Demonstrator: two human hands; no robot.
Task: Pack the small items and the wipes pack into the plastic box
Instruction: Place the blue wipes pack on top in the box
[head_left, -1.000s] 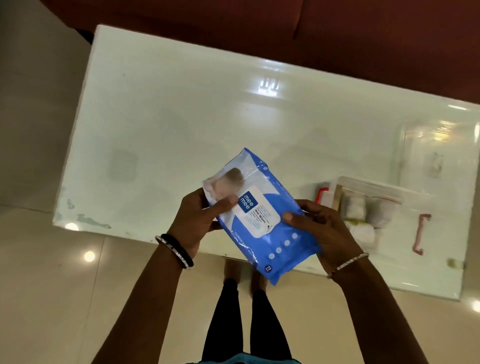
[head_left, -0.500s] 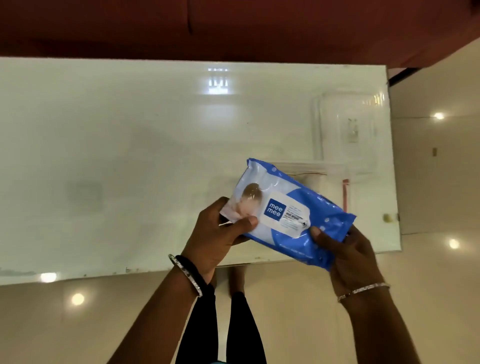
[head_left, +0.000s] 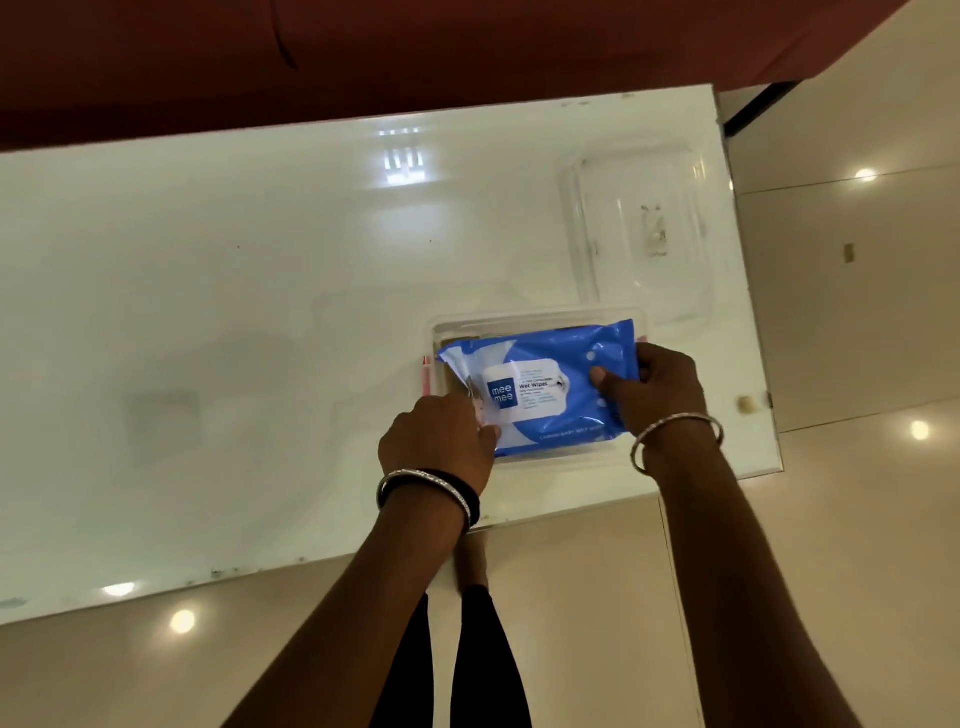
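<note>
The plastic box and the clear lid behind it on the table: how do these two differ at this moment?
The plastic box holds the blue wipes pack; the clear lid holds nothing. The box sits near the table's front edge, the lid farther back. The left hand and right hand, both gripping the pack, are at the box; none touches the lid. Both are clear plastic and rectangular.

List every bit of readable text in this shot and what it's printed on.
"mee mee": dark blue square logo on the wipes pack.
"Wet Wipes": white label on the pack, right of the logo.
Small lines around "Wet Wipes": too small to read.
Pale line along the pack's near edge: blurred, unreadable.
Clear lid and plastic box: no legible text.
</note>
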